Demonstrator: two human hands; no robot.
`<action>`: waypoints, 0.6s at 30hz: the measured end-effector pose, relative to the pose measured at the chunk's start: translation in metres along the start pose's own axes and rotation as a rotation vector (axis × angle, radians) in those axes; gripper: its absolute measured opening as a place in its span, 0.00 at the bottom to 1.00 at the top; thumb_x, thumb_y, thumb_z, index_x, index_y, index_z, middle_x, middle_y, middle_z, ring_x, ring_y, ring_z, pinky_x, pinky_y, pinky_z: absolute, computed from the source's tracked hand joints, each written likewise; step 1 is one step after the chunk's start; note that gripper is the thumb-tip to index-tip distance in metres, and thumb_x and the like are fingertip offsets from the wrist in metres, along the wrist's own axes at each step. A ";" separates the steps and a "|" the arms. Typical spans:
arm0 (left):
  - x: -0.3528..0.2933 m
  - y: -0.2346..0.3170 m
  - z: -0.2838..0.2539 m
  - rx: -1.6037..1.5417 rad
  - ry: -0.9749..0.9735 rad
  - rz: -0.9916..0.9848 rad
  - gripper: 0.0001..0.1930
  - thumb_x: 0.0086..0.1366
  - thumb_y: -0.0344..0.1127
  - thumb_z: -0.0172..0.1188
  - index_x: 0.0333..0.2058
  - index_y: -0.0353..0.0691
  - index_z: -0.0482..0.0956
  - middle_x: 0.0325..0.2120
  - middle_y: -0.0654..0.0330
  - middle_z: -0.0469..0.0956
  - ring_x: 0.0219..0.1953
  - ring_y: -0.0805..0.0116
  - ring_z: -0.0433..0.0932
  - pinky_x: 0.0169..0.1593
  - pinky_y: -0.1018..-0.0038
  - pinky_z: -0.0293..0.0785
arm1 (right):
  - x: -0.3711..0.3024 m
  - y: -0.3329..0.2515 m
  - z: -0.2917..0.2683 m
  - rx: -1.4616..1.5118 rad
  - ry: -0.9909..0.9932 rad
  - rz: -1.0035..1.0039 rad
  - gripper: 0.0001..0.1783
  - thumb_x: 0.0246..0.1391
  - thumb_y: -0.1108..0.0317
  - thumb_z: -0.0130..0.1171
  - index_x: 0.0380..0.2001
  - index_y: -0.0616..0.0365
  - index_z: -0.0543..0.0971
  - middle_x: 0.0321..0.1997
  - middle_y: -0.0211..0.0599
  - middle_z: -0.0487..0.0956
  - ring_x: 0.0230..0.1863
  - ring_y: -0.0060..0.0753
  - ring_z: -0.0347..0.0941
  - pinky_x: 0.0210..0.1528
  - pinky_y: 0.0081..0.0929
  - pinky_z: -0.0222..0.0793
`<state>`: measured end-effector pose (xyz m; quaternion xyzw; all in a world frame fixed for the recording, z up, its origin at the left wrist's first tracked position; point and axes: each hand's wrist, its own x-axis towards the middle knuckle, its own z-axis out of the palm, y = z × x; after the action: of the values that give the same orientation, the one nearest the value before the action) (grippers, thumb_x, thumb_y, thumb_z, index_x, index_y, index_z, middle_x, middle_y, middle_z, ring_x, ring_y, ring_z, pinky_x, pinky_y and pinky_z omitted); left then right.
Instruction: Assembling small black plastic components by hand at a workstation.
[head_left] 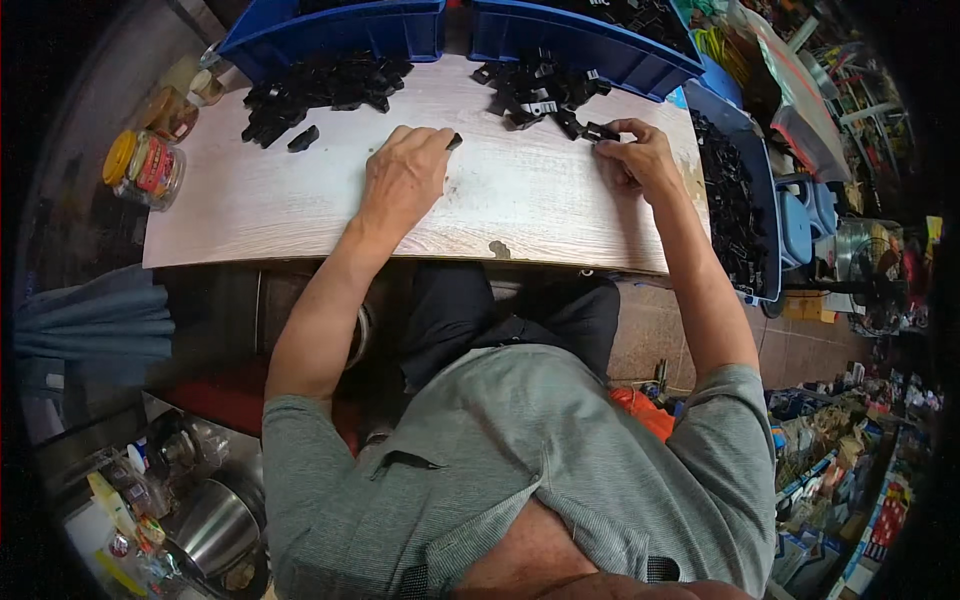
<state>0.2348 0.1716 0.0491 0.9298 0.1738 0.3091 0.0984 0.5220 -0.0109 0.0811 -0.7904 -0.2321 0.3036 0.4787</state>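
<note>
Black pcs lie heaped upper L & upper ctr of frame on bench, L hand & R hand apart, each pinching one, R's at the ctr heap's edge, so a hasty tug could drag neighbours w/ it.

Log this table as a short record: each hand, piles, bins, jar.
Left hand: holds a small black part
Right hand: holds another black part near the right pile
Piles: left pile and right pile, mostly black parts
Bins: far left bin, far right bin and side bin, all blue
Jar: clear jar, yellow lid, by the table's left edge
</note>
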 end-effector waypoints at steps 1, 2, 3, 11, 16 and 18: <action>0.000 0.000 0.002 -0.011 0.028 -0.001 0.14 0.63 0.29 0.63 0.47 0.34 0.82 0.38 0.51 0.84 0.42 0.51 0.81 0.46 0.61 0.78 | 0.001 0.001 0.001 -0.008 0.002 0.022 0.21 0.50 0.73 0.72 0.48 0.56 0.79 0.13 0.25 0.70 0.11 0.20 0.62 0.14 0.23 0.52; 0.000 0.001 0.003 -0.022 0.055 -0.003 0.14 0.62 0.28 0.63 0.47 0.34 0.82 0.37 0.50 0.84 0.41 0.50 0.81 0.46 0.61 0.79 | 0.000 -0.001 0.002 -0.008 0.001 0.023 0.21 0.50 0.73 0.72 0.48 0.56 0.79 0.13 0.25 0.70 0.11 0.20 0.62 0.14 0.23 0.52; 0.000 0.002 0.003 -0.022 0.054 -0.004 0.14 0.62 0.28 0.63 0.47 0.34 0.82 0.37 0.50 0.84 0.41 0.50 0.81 0.46 0.61 0.79 | -0.002 -0.003 0.001 -0.009 -0.005 0.047 0.19 0.50 0.73 0.73 0.45 0.56 0.79 0.13 0.26 0.71 0.11 0.19 0.62 0.13 0.23 0.52; 0.015 0.043 0.012 -0.388 0.081 -0.069 0.12 0.64 0.29 0.65 0.45 0.33 0.84 0.39 0.47 0.85 0.40 0.54 0.85 0.43 0.65 0.82 | -0.043 -0.009 0.023 -0.001 -0.158 0.032 0.16 0.46 0.72 0.74 0.39 0.55 0.80 0.18 0.26 0.74 0.13 0.19 0.65 0.14 0.21 0.57; 0.032 0.063 0.044 -0.400 0.102 0.159 0.11 0.64 0.29 0.65 0.45 0.35 0.84 0.39 0.50 0.85 0.40 0.54 0.85 0.44 0.65 0.83 | -0.046 -0.008 0.038 -0.070 -0.236 -0.027 0.16 0.47 0.72 0.73 0.40 0.56 0.81 0.18 0.28 0.75 0.13 0.20 0.65 0.14 0.21 0.57; 0.036 0.070 0.044 -0.379 -0.029 0.196 0.11 0.63 0.28 0.65 0.45 0.36 0.84 0.40 0.51 0.85 0.41 0.54 0.85 0.45 0.65 0.83 | -0.047 -0.005 0.038 -0.086 -0.261 -0.041 0.16 0.47 0.72 0.73 0.41 0.57 0.81 0.18 0.28 0.75 0.13 0.20 0.65 0.14 0.22 0.56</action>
<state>0.3068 0.1174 0.0544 0.9116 0.0198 0.3307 0.2434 0.4616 -0.0161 0.0842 -0.7592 -0.3215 0.3836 0.4161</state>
